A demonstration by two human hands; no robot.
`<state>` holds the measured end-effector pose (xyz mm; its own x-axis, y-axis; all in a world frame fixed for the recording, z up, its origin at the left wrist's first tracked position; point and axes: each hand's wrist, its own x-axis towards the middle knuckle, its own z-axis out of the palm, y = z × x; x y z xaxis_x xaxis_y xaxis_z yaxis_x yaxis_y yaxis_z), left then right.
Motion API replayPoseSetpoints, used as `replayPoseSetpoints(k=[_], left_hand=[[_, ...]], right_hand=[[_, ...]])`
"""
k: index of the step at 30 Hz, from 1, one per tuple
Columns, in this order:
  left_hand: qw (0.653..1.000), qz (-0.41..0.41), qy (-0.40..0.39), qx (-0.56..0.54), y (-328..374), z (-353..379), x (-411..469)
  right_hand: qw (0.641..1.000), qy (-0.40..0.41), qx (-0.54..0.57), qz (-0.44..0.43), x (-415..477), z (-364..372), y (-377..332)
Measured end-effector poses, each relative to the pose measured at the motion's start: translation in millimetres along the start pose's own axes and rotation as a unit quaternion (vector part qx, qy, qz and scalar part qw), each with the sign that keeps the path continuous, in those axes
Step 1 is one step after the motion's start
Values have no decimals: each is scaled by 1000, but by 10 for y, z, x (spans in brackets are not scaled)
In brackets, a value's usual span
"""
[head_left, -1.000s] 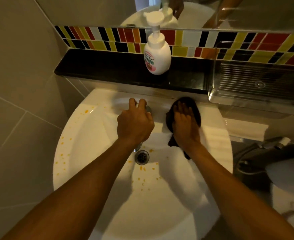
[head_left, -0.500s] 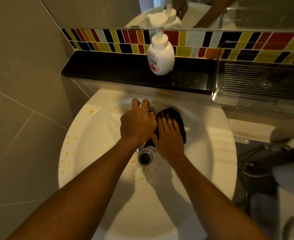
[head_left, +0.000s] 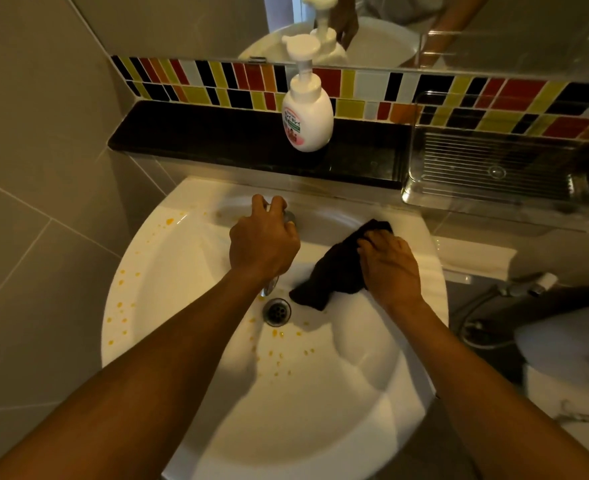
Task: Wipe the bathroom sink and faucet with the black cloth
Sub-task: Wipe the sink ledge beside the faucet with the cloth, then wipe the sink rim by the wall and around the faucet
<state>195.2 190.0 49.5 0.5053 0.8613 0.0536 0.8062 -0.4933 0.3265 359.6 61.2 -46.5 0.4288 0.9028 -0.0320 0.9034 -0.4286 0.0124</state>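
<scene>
A white round sink (head_left: 189, 341) fills the middle, speckled with orange spots on its left rim and around the drain (head_left: 277, 311). My left hand (head_left: 263, 245) is closed over the chrome faucet (head_left: 270, 287), hiding most of it; only the spout tip and a bit of the handle show. My right hand (head_left: 391, 268) presses the black cloth (head_left: 334, 271) flat against the sink's right inner wall and rim, fingers spread on top. The cloth's lower corner hangs toward the drain.
A white pump soap bottle (head_left: 306, 116) stands on the black ledge (head_left: 199, 140) behind the sink. A clear plastic tray (head_left: 507, 171) sits on the ledge at right. Coloured tiles and a mirror rise behind. A hose and white toilet (head_left: 570, 344) lie at right.
My right hand slid the cloth from beside the faucet out to the right side of the basin. My left hand stayed on the faucet.
</scene>
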Motion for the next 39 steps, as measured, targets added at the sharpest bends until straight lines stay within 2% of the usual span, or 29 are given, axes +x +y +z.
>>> replayPoseSetpoints(k=[4, 9, 14, 18, 23, 26, 27, 29, 31, 33, 35, 37, 39], left_hand=[[1000, -3, -4, 0, 19, -14, -2], [1000, -2, -8, -16, 19, -35, -18], [1000, -7, -6, -21, 29, -47, -32], [1000, -1, -18, -6, 19, -49, -21], [996, 12, -82, 10, -17, -57, 50], [991, 19, -133, 23, -42, -115, 67], [991, 42, -123, 33, -44, -138, 32], [988, 138, -53, 36, -15, -173, -124], [965, 259, 26, 19, 30, -205, -393], [940, 333, 65, -35, 77, -160, -656], [944, 311, 6, -107, 141, -131, -899], [955, 233, -78, -165, 197, -123, -1090], [952, 163, -113, -232, 222, -108, -1231]], right_hand=[[984, 43, 136, 106, 47, -172, 184], [976, 58, 166, 127, -87, -235, 295], [992, 30, 82, 93, -156, -351, 378], [973, 45, 186, 128, -325, -474, 433], [948, 70, 307, 43, -475, -829, 400], [940, 63, 336, 8, -509, -1129, 348], [942, 57, 332, 2, -513, -1237, 329], [949, 35, 312, -7, -507, -1442, 292], [954, 11, 298, -22, -512, -1621, 227], [958, -10, 284, -34, -510, -1778, 145], [961, -40, 270, -35, -533, -1924, 23], [961, -73, 264, -46, -572, -2058, -110], [960, -99, 253, -71, -622, -2193, -236]])
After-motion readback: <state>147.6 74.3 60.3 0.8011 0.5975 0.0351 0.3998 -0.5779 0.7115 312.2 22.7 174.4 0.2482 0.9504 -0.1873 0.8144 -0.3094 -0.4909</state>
